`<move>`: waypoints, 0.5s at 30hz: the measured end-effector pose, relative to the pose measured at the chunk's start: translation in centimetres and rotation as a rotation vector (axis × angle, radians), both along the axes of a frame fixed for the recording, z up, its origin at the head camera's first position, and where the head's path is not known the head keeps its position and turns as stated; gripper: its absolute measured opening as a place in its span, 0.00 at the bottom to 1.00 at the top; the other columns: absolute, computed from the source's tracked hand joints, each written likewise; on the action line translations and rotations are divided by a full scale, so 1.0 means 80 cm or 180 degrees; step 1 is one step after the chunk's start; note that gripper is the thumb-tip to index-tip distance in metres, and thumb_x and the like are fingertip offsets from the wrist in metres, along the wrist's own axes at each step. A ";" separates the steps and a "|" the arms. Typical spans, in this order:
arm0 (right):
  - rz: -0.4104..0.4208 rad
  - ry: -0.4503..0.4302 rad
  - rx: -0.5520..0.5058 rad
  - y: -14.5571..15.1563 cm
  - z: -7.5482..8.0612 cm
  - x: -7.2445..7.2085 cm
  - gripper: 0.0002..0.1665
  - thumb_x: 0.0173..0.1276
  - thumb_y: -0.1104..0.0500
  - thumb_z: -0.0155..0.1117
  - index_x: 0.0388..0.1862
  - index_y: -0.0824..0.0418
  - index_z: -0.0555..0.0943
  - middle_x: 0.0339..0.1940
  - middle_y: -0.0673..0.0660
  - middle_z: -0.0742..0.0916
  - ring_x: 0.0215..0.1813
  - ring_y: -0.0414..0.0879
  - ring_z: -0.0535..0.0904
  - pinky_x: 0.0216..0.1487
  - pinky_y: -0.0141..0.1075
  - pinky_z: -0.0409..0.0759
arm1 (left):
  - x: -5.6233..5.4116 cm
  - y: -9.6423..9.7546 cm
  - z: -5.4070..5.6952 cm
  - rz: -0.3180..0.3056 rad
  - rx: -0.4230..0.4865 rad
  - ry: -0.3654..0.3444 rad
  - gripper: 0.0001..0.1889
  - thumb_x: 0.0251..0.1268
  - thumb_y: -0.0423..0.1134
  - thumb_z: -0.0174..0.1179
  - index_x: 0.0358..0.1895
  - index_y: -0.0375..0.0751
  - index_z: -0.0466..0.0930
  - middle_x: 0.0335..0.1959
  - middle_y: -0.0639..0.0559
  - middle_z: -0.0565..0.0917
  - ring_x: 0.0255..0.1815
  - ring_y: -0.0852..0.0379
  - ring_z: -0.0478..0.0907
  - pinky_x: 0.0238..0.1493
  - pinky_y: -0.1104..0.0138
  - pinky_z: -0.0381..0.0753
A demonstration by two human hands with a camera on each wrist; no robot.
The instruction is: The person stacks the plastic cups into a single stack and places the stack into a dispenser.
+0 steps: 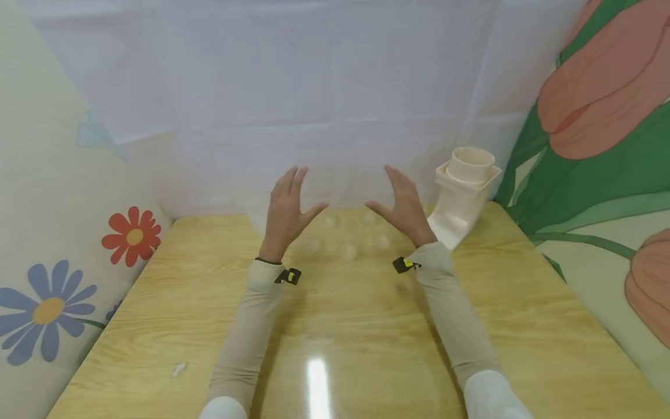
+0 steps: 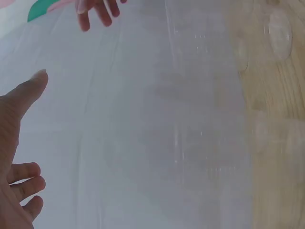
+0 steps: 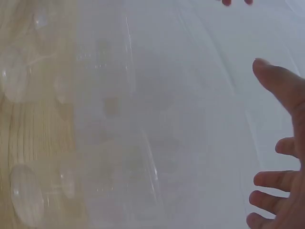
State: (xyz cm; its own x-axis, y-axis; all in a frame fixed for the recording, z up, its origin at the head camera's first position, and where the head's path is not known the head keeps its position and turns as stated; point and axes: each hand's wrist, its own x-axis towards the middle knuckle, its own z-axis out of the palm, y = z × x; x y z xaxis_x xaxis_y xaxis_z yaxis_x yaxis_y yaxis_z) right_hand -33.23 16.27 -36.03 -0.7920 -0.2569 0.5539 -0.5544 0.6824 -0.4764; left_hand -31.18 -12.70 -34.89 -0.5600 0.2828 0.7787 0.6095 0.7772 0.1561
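Between my two hands several clear see-through plastic cups (image 1: 348, 250) stand in a group on the wooden table (image 1: 345, 320). My left hand (image 1: 285, 209) is raised on their left side, thumb spread toward the middle and fingers extended. On the right, my right hand (image 1: 405, 209) mirrors it, its thumb pointing inward. Neither hand holds anything. In the left wrist view, the round end of one cup (image 2: 278, 32) shows against the wood. Another cup's round end (image 3: 27, 195) appears in the right wrist view; the cups' outlines are faint there.
A cream plastic stand (image 1: 463, 198) with a round tube on top stands at the back right, just beyond my right hand. White sheeting (image 1: 314, 87) hangs behind the table. Flower-patterned walls flank both sides. A small pale scrap (image 1: 179, 369) lies at the front left.
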 end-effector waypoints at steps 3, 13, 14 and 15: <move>0.0008 0.0022 -0.0119 0.008 -0.003 0.002 0.60 0.64 0.32 0.66 0.81 0.62 0.53 0.80 0.65 0.61 0.80 0.61 0.51 0.78 0.53 0.45 | 0.000 -0.012 0.001 -0.0021 0.0199 0.0065 0.48 0.57 0.52 0.73 0.75 0.34 0.59 0.72 0.32 0.66 0.73 0.37 0.61 0.73 0.45 0.55; -0.0044 -0.0223 -0.0248 0.028 -0.011 0.006 0.60 0.64 0.32 0.67 0.82 0.61 0.52 0.80 0.64 0.59 0.80 0.63 0.49 0.76 0.58 0.48 | 0.001 -0.035 -0.003 0.0038 0.0365 -0.0041 0.48 0.55 0.50 0.75 0.74 0.31 0.61 0.71 0.32 0.67 0.73 0.36 0.61 0.73 0.44 0.55; -0.0050 -0.0243 -0.0256 0.029 -0.012 0.006 0.60 0.64 0.33 0.67 0.82 0.61 0.52 0.80 0.64 0.59 0.79 0.63 0.49 0.76 0.58 0.48 | 0.002 -0.036 -0.003 0.0052 0.0363 -0.0052 0.48 0.55 0.51 0.75 0.74 0.32 0.61 0.71 0.32 0.67 0.73 0.36 0.61 0.73 0.44 0.54; -0.0054 -0.0271 -0.0264 0.031 -0.013 0.006 0.60 0.64 0.34 0.68 0.82 0.60 0.52 0.80 0.64 0.59 0.80 0.63 0.49 0.76 0.58 0.48 | 0.002 -0.037 -0.004 0.0060 0.0367 -0.0062 0.49 0.55 0.51 0.75 0.74 0.32 0.60 0.71 0.32 0.67 0.73 0.36 0.61 0.73 0.44 0.54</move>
State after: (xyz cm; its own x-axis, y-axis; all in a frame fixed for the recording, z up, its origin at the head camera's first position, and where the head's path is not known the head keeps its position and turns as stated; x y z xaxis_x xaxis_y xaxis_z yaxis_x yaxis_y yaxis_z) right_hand -32.71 18.76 -37.11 -0.8409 -0.1992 0.5033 -0.4984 0.6476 -0.5764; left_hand -31.05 -15.67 -35.20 -0.5799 0.1813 0.7943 0.5908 0.7648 0.2568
